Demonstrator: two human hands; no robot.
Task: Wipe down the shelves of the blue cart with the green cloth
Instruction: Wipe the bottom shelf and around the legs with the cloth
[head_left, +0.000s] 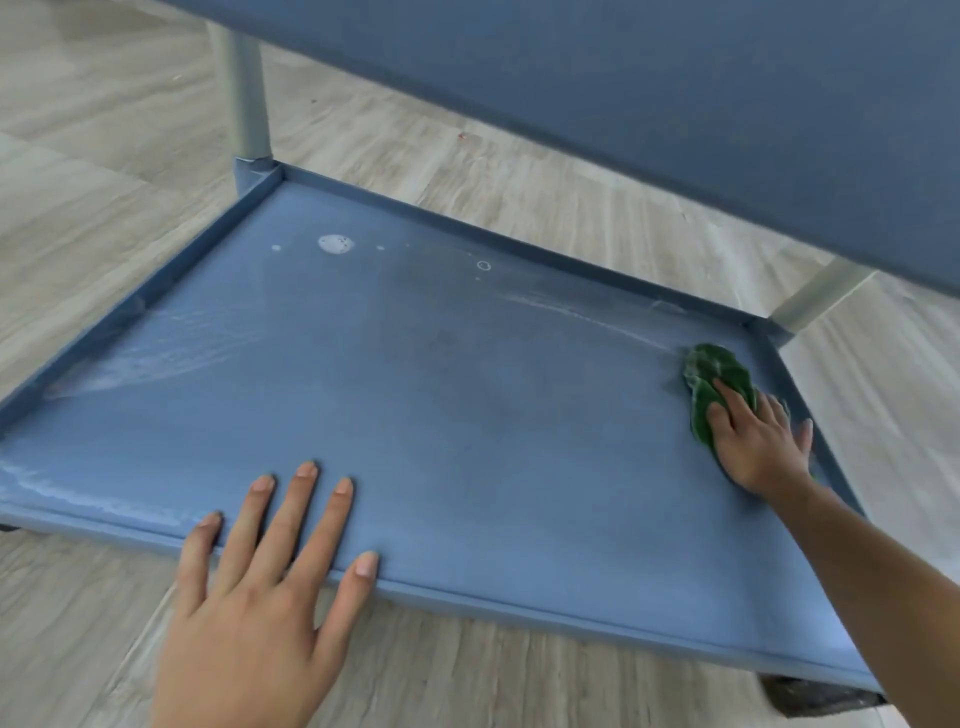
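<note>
The blue cart's bottom shelf (441, 374) fills the middle of the view, with a raised rim all round. My right hand (761, 441) presses flat on the crumpled green cloth (714, 376) near the shelf's far right corner. My left hand (265, 582) rests with fingers spread on the shelf's near edge and holds nothing. White foam spots (335, 244) sit near the far left corner. Pale wet streaks (156, 353) run along the left side, and more lie towards the far right.
The underside of the cart's upper shelf (675, 93) hangs over the back and right. Grey posts stand at the far left corner (247, 98) and far right corner (821, 296). A dark caster (821, 699) shows under the near right corner. Wood-look floor (78, 156) surrounds the cart.
</note>
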